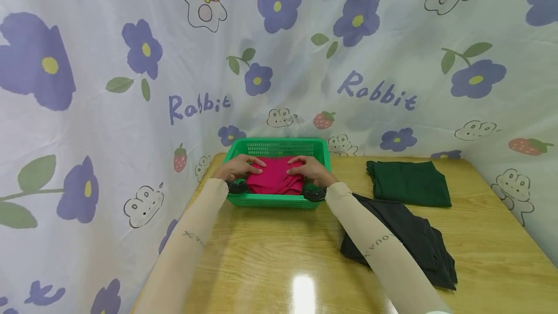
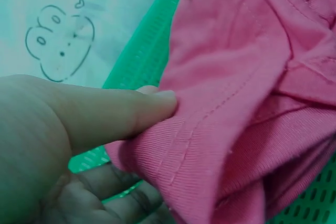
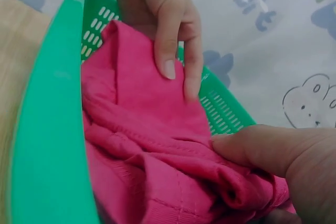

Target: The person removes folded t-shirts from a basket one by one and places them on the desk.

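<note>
A bright pink folded garment (image 1: 275,178) with stitched seams and a ribbed edge lies inside a green plastic basket (image 1: 270,198) with slotted walls. My left hand (image 1: 237,167) grips its left side; in the left wrist view the thumb (image 2: 123,113) presses on top of the cloth and the fingers reach beneath. On the opposite side, my right hand (image 1: 315,169) holds the other edge, its thumb (image 3: 254,148) over the fabric. Most of the right fingers are hidden under the cloth.
To the right on the wooden table (image 1: 261,256), a dark green folded cloth (image 1: 410,184) lies near the back. A black garment (image 1: 405,236) spreads in front of it, partly behind my right forearm. A printed curtain (image 1: 296,96) hangs behind and at the sides.
</note>
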`<state>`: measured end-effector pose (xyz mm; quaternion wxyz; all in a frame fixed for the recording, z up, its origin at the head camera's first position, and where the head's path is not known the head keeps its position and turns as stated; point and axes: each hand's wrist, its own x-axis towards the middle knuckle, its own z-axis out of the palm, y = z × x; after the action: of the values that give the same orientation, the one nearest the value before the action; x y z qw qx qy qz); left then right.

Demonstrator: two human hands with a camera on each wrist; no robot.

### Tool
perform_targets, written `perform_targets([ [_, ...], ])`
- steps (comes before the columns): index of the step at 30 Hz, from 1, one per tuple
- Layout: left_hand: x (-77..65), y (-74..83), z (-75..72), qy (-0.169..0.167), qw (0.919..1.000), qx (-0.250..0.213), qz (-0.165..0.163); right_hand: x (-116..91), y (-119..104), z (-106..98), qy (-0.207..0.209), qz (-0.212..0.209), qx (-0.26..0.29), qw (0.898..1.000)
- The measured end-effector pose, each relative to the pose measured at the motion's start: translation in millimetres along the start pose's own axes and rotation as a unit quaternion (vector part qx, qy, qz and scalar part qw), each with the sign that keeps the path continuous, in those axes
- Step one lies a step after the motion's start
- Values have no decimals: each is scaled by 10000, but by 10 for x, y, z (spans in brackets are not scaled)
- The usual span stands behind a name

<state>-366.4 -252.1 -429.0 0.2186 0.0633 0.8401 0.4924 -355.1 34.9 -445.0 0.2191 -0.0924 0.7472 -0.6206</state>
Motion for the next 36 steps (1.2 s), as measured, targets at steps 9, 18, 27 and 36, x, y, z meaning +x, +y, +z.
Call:
perform_targets([
  [9, -118, 35, -28, -34, 9970, -731, 263, -124, -93, -100, 49, -423, -175, 9989],
  [18, -259, 114, -35, -34, 9941, -1040, 294, -262, -145, -186, 5, -588, -108, 9982],
  [27, -304, 182, 71, -126, 9937, -999, 491, -378, -118, -306, -12, -759, -315, 9966],
  [36, -320, 254, 181, -90, 9935, -930, 654, -516, -108, -414, 68, -757, -469, 9960],
])
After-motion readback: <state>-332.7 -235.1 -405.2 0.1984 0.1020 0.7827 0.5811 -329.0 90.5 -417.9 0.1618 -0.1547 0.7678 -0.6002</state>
